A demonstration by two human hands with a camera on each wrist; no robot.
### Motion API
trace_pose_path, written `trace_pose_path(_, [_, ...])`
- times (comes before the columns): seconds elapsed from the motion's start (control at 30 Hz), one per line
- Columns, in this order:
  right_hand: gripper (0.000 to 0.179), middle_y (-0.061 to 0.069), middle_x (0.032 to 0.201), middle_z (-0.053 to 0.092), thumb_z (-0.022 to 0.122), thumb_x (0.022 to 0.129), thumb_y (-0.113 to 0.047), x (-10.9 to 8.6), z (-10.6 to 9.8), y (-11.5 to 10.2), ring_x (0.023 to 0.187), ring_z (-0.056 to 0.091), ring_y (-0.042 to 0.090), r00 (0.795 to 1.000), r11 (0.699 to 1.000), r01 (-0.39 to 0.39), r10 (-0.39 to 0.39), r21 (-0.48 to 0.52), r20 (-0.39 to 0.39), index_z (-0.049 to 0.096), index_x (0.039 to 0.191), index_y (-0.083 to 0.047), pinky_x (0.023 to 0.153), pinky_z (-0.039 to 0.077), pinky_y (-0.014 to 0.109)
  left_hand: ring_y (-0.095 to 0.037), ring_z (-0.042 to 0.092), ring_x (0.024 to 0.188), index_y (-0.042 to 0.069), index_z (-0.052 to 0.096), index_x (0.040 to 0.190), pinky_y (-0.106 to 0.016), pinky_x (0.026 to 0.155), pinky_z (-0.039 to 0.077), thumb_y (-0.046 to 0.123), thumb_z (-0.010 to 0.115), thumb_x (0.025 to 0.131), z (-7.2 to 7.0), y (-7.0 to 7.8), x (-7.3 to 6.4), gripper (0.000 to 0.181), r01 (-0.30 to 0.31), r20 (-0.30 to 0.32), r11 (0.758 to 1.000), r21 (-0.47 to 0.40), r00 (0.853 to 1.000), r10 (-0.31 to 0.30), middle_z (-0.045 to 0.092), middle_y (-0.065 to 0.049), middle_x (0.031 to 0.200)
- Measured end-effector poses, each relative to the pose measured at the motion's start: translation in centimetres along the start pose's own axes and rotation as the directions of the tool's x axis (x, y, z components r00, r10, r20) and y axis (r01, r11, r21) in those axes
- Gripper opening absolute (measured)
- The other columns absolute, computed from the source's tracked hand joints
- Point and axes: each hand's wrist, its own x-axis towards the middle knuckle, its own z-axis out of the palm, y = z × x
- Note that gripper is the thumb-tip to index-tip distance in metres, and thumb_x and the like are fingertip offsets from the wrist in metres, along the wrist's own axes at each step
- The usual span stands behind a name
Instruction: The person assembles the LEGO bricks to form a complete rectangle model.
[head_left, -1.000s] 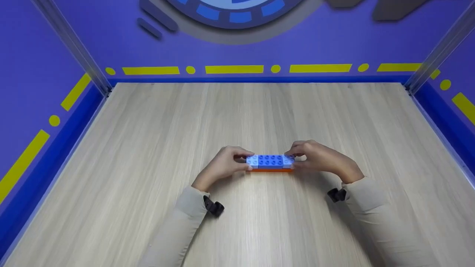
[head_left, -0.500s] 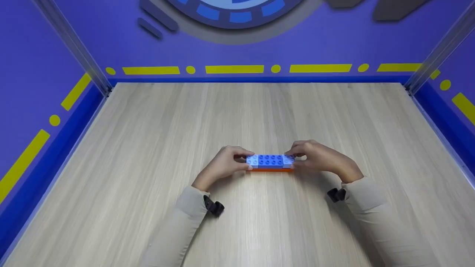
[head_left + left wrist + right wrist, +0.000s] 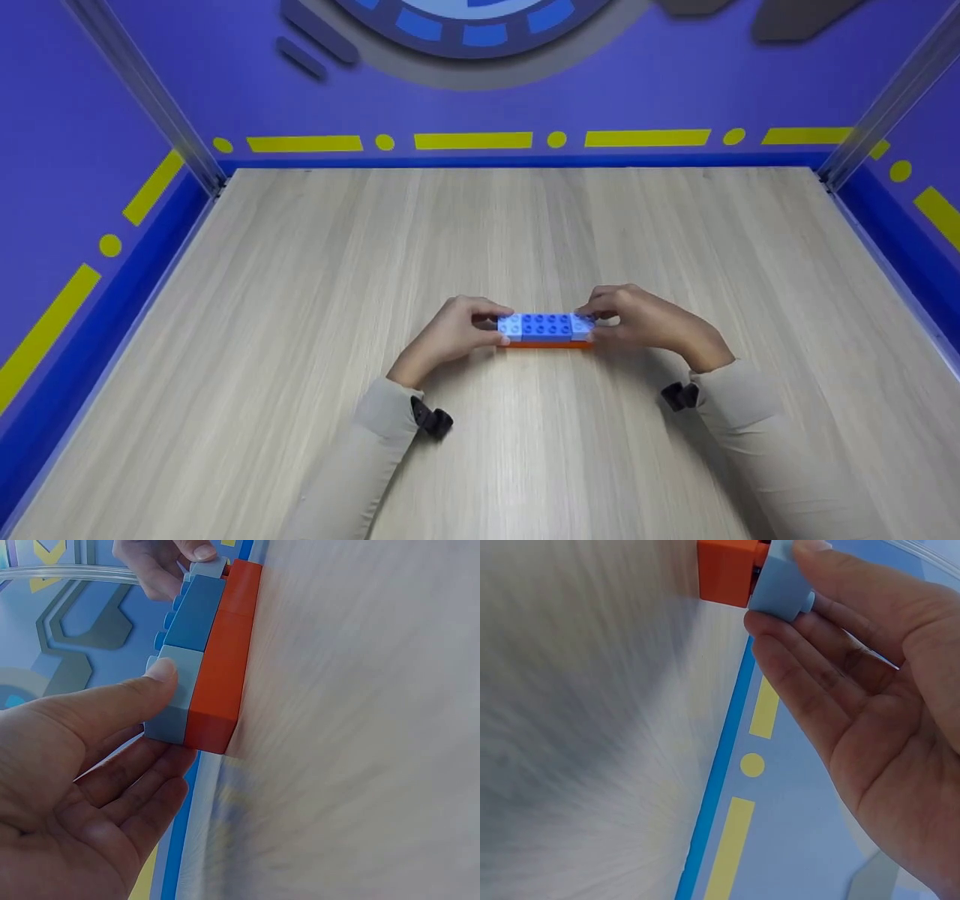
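Observation:
A row of toy building bricks lies across the table in front of me. Its base is orange-red [image 3: 547, 345], and a blue brick [image 3: 547, 327] sits on the middle between two light blue bricks. My left hand [image 3: 450, 330] pinches the left light blue brick [image 3: 169, 720], thumb on the near side; in the left wrist view it sits flush on the orange base. At the other end my right hand [image 3: 652, 319] pinches the right light blue brick [image 3: 775, 589]. A narrow gap with part of an orange stud shows between that brick and the base in the right wrist view.
The wood-grain table [image 3: 480, 240] surrounds the bricks. Blue-purple panels with yellow dashes [image 3: 473, 140] stand along its back and both sides, joined by metal posts [image 3: 150, 97]. Black wrist-worn devices [image 3: 433, 418] sit at both beige cuffs.

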Motion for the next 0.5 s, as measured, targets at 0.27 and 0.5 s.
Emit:
trace_pose_path(0.27, [0.028, 0.007, 0.098, 0.066, 0.071, 0.083, -0.002, -0.14, 0.15, 0.2, 0.096, 0.066, 0.025, 0.999, 0.999, 0.033, -0.032, 0.014, -0.027, 0.071, 0.111, 0.0, 0.083, 0.056, 0.04, -0.02, 0.062, 0.111, 0.011, 0.067, 0.121, -0.032, 0.097, 0.049, 0.013, 0.077, 0.081, -0.01, 0.03, 0.06, 0.041, -0.013, -0.002, 1.0, 0.003, 1.0, 0.013, 0.067, -0.006, 0.12])
trace_pose_path(0.5, [0.03, 0.005, 0.099, 0.067, 0.073, 0.081, -0.005, -0.16, 0.21, 0.09, 0.098, 0.067, 0.024, 0.999, 1.0, 0.018, -0.017, 0.019, -0.032, 0.072, 0.11, -0.001, 0.084, 0.056, 0.039, -0.02, 0.061, 0.112, 0.012, 0.067, 0.121, -0.032, 0.099, 0.048, 0.014, 0.077, 0.08, 0.0, 0.01, 0.1, 0.042, 0.003, -0.002, 1.0, 0.012, 1.0, -0.003, 0.066, -0.006, 0.121])
